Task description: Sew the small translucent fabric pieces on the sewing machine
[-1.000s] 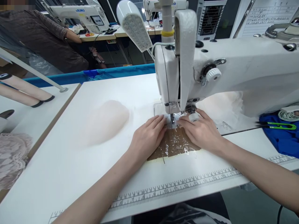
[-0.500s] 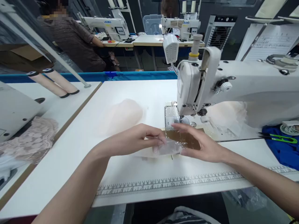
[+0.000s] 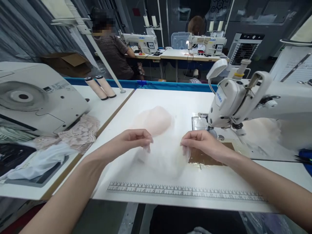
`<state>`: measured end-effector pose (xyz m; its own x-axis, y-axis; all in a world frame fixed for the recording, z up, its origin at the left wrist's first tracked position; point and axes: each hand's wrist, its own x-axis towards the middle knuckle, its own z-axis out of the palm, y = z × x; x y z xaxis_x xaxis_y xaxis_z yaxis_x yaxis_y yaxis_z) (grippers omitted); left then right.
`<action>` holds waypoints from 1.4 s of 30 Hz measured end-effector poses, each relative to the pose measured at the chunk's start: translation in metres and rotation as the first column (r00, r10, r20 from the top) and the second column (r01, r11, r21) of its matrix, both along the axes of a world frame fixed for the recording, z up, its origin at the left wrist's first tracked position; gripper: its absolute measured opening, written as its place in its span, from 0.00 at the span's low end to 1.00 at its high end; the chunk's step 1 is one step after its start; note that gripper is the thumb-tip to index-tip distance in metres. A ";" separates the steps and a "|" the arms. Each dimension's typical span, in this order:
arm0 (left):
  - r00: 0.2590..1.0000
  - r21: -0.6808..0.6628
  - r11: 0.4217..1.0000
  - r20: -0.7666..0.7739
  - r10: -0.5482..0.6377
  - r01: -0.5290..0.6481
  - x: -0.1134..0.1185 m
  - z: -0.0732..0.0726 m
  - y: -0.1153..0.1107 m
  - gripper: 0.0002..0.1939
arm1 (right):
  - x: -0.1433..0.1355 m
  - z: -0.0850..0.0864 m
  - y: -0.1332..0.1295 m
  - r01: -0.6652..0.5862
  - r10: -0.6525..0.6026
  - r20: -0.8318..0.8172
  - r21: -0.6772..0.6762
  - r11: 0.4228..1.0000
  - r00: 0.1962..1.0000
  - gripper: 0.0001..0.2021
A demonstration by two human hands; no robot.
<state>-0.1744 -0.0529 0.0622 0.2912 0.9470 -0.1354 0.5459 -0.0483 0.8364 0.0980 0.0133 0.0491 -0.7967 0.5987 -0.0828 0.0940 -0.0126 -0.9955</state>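
Left hand [image 3: 137, 139]: fingers closed in a pinch on one side of the sheer fabric, above the white table [image 3: 117, 139].
Right hand [image 3: 201, 140]: thumb and fingertips pinched on the other side, just beside the sewing machine [image 3: 226, 100].
Sheer fabric [image 3: 164, 159]: a thin whitish piece spanning the space between the two hands, beyond the printed ruler [image 3: 182, 191]; it is blurred, and its lower edge seems to hang near or on the tabletop, though I cannot tell which.
Peach piece [image 3: 158, 120]: lying on the table beyond the hands.
Brown patch [image 3: 209, 156]: on the table under the right hand and wrist, shiny with clear film.
Thread cones [image 3: 96, 88]: two, lying side by side at the left, near the metal pole.
Lace [image 3: 81, 133]: heaped in front of the left-hand machine [image 3: 36, 97].
Co-worker [image 3: 112, 55]: seated across the blue-edged divider, by another machine.
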 end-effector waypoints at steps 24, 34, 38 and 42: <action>0.606 0.474 0.779 -0.497 0.621 -0.410 -0.042 -0.039 0.116 0.19 | -0.115 -0.041 0.099 0.140 -0.643 0.336 0.809 0.571 0.688 0.15; 0.476 0.561 0.788 -0.636 0.607 -0.254 -0.023 -0.042 0.076 0.21 | -0.083 -0.037 0.079 0.054 -0.567 0.327 0.832 0.552 0.756 0.18; 0.536 0.689 0.693 -0.511 0.672 -0.212 -0.018 -0.042 0.061 0.21 | -0.054 -0.035 0.061 0.039 -0.504 0.305 0.826 0.563 0.808 0.18; 0.748 0.597 0.785 -0.442 0.494 -0.166 -0.015 -0.042 0.035 0.19 | -0.011 -0.034 0.028 0.025 -0.421 0.266 0.821 0.570 0.867 0.17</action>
<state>-0.1895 -0.0176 0.0205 -0.0258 0.9381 0.3454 0.9537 -0.0804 0.2898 0.0870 0.0412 0.0154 -0.6350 0.7350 0.2378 0.5759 0.6556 -0.4884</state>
